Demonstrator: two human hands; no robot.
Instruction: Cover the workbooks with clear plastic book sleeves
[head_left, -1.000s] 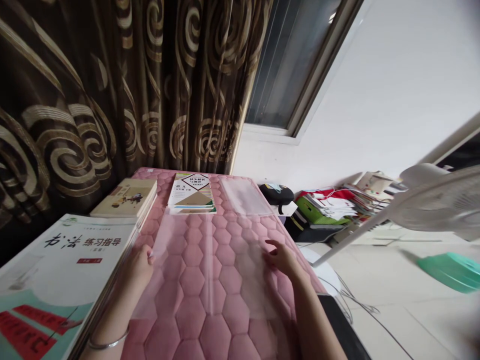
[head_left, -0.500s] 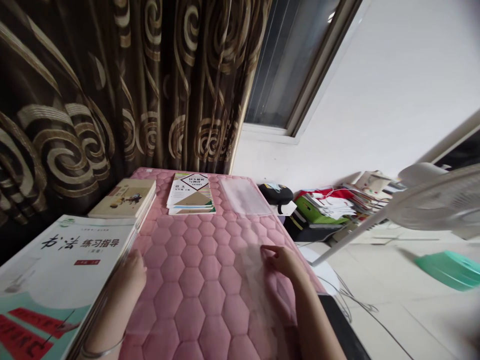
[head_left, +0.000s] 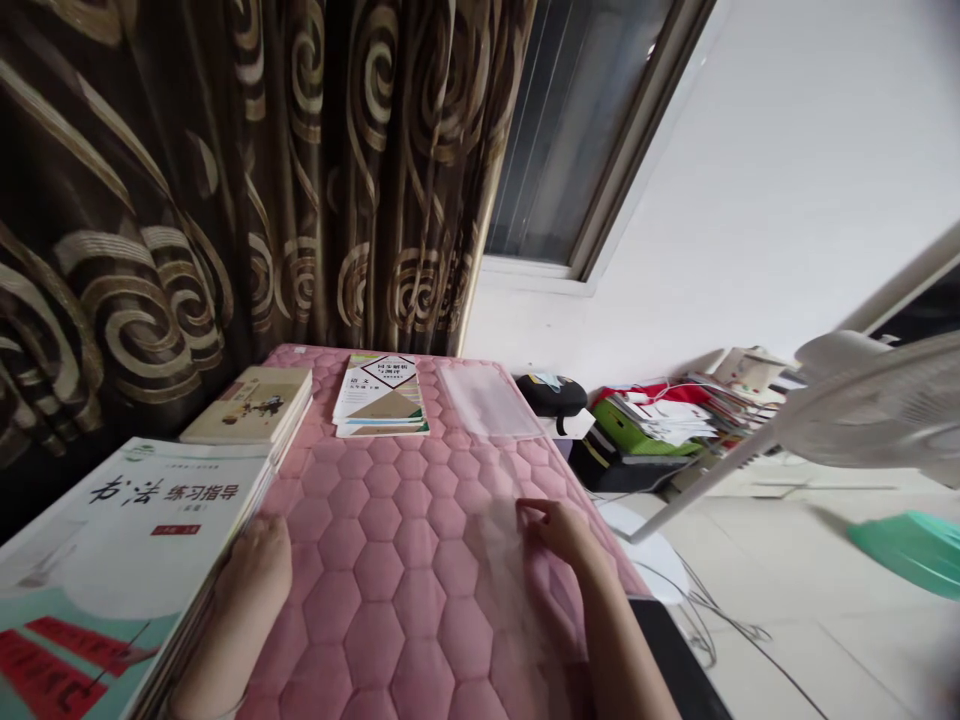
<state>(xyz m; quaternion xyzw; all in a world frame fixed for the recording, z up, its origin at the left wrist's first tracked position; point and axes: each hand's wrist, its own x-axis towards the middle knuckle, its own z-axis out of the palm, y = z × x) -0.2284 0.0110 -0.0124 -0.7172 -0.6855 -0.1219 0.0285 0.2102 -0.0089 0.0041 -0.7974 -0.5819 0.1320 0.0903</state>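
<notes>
My left hand (head_left: 259,558) lies at the right edge of a stack of books, topped by a white and teal calligraphy workbook (head_left: 142,540). Its fingers are curled down, and whatever they may hold is hidden. On the pink quilted tabletop cover (head_left: 379,600) rests a clear plastic sheet (head_left: 504,570), hard to make out against the pink. My right hand (head_left: 559,530) touches this sheet with the index finger stretched out to the left. A second translucent plastic sheet (head_left: 487,400) lies flat farther back.
A tan-covered book stack (head_left: 251,405) stands behind the workbook. Several thin textbooks (head_left: 381,400) lie at the back. Beyond the table's right side are a black case (head_left: 551,396), piled papers (head_left: 664,412), a white fan (head_left: 885,400) and cables on the floor. A patterned curtain (head_left: 300,180) hangs behind.
The view has tilted slightly, so the table sits a little lower in the picture. My right fingertip has shifted slightly left; my left hand stays beside the books.
</notes>
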